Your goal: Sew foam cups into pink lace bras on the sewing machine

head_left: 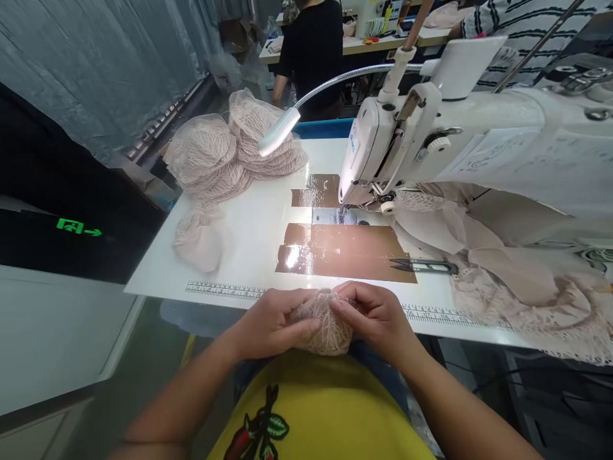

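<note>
Between my two hands, at the table's front edge, is a pale pink lace bra cup (326, 326) with a rounded, puffed shape. My left hand (278, 322) grips its left side, thumb on the front and fingers behind. With thumb and forefinger, my right hand (371, 313) pinches the cup's upper right edge. Beyond my hands stands a white sewing machine (373, 153), its needle area above a metal plate. Thread snips (424, 265) lie on the brown tape (345, 252) to the right.
Stacked lace cups (205, 153) sit at the table's back left, with a loose sheer piece (198, 239) nearer. Joined lace and fabric (522, 268) heap on the right, over the front edge. A lamp (280, 131) arches above. Two people (313, 57) are beyond the table.
</note>
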The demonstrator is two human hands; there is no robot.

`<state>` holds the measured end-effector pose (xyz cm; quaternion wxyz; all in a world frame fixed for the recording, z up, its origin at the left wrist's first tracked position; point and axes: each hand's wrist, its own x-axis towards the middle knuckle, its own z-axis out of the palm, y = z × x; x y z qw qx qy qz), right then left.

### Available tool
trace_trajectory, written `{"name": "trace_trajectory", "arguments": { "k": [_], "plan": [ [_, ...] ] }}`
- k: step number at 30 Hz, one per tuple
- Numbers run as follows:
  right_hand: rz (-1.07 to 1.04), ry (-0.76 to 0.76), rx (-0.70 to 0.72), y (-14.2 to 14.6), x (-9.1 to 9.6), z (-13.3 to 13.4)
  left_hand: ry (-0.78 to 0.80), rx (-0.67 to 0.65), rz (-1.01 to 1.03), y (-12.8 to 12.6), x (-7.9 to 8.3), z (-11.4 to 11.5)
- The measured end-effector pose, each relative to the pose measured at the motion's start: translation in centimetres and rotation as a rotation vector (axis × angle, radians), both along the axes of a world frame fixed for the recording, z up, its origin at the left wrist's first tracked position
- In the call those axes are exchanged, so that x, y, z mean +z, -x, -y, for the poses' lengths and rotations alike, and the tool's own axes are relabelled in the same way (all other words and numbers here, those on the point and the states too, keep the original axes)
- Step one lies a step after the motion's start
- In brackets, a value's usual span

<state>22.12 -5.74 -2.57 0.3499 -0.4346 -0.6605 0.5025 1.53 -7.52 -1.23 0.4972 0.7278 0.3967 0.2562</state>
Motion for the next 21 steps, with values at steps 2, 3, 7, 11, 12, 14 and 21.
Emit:
{"name": "trace_trajectory", "arguments": {
  "k": [2,3,7,11,12,14,21],
  "plan": [
    [0.012,0.020,-0.028,0.2,0.0,-0.2,-0.018,0.028,0.003,0.1,0.1,-0.3],
    [0.016,0.023,-0.033,0.2,0.0,-0.3,-0.037,0.046,-0.003,0.1,0.1,-0.5],
    [0.030,0.023,-0.039,0.6,0.1,-0.7,-0.111,0.109,-0.062,-0.2,-0.1,-1.1],
    [0.057,0.003,-0.036,0.7,0.0,-1.1,-0.149,0.113,-0.063,-0.5,-0.2,-1.7],
    [0.068,-0.002,-0.039,0.7,-0.1,-1.2,-0.151,0.110,-0.057,-0.6,-0.2,-1.9],
    [0.092,-0.008,-0.035,0.5,-0.2,-1.5,-0.143,0.102,-0.048,-0.6,-0.2,-2.1],
    [0.049,0.044,0.052,-0.4,0.2,-2.9,-0.076,0.145,0.034,-1.1,-0.8,-2.7]
  ]
}}
